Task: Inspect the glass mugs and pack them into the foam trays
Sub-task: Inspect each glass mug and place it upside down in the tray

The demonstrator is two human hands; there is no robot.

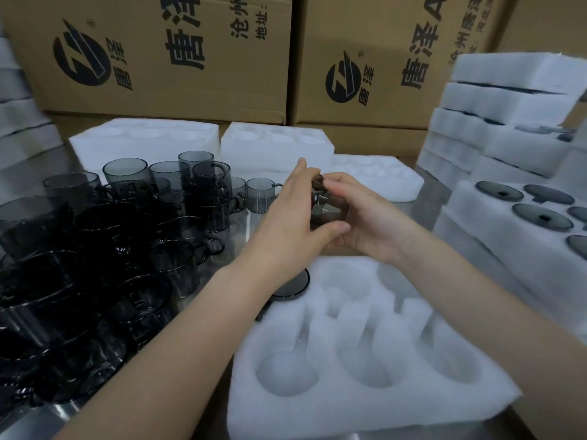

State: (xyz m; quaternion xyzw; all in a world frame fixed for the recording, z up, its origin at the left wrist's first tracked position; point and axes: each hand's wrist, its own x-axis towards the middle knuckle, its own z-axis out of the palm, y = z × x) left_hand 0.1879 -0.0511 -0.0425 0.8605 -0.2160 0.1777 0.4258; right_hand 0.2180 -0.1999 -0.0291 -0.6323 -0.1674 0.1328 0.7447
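Head-cam view down onto a steel table (422,201). At centre, held up btwn both hands: one smoky-grey glass mug (324,212), mostly hidden by fingers. Left hand (292,214) clasping its left side, thumb tucked under, fingers stretched up past the rim. Right hand (362,217) curled round the right side, forefinger bent across the top. Mug in mid-air above the far edge of the near foam tray (317,414), touching neither tray nor table.

Near tray white, w/ round pockets. Seated mug (293,285) in its far-left pocket, only a dark round end showing. Left of tray: crowd of loose mugs (127,236), upright, packed close on the table. Right: packed tray (457,211) w/ dark glass rounds in its pockets, and behind it a tall stack of foam trays (508,100). Farther back: flat foam trays (143,138), then cardboard cartons (190,58) w/ black print.
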